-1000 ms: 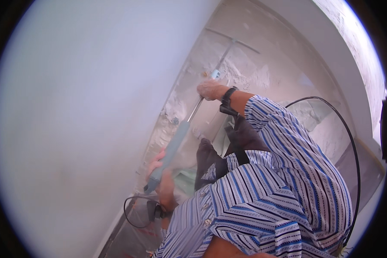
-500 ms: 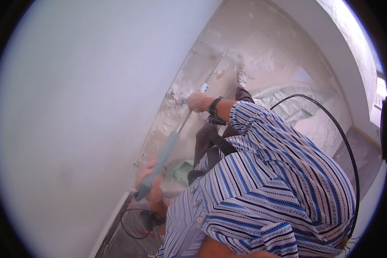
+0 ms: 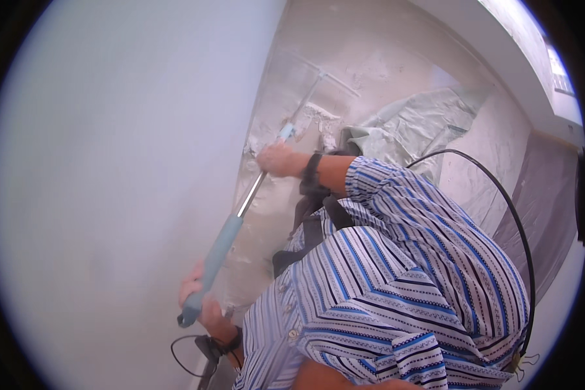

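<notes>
Both my hands are on a long pole (image 3: 250,195), which slants across my view, its handle end in front of the white wall (image 3: 110,182) and its far end to the right of that wall. The fingers of my left hand (image 3: 210,312) are wrapped around the blue-grey grip (image 3: 220,250), near its butt. My right hand (image 3: 277,160) is closed around the metal shaft, just below a pale blue collar (image 3: 286,131). A thin crossbar (image 3: 342,86) sits at the far tip, above the dusty floor (image 3: 364,39) right of the wall; I cannot tell whether it touches. Farther right from the wall, a crumpled pale green sheet (image 3: 429,123) is spread out, and a black cable (image 3: 510,201) arches beside my striped sleeve (image 3: 435,227).
</notes>
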Motion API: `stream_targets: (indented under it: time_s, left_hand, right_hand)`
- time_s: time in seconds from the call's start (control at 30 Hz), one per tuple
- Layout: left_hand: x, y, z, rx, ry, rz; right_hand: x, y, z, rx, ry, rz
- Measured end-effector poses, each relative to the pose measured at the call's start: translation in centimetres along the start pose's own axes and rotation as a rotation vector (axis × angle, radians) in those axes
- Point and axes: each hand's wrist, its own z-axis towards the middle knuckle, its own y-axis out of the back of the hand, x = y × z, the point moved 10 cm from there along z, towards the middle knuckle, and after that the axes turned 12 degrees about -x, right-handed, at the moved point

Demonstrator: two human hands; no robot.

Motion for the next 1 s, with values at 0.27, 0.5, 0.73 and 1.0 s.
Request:
stream_targets:
  time_s: [0.27,0.5,0.73,1.0]
  left_hand:
    - [5.7,-11.0,6.6,0.175,0.033,-0.347]
    - [6.6,-20.7,9.7,0.238,0.049,-0.379]
    - [6.2,-18.9,8.0,0.242,0.008,-0.299]
    - [7.5,-13.1,5.3,0.21,0.138,-0.179]
  right_hand:
    - [-15.2,4.9,-0.1,0.037,-0.228,-0.196]
    - [-23.6,8.9,-2.4,-0.126,-0.45,-0.291]
    - [-21.9,6.6,-3.1,-0.125,-0.422,-0.285]
    - [-13.9,3.2,-3.0,-0.017,-0.379,-0.182]
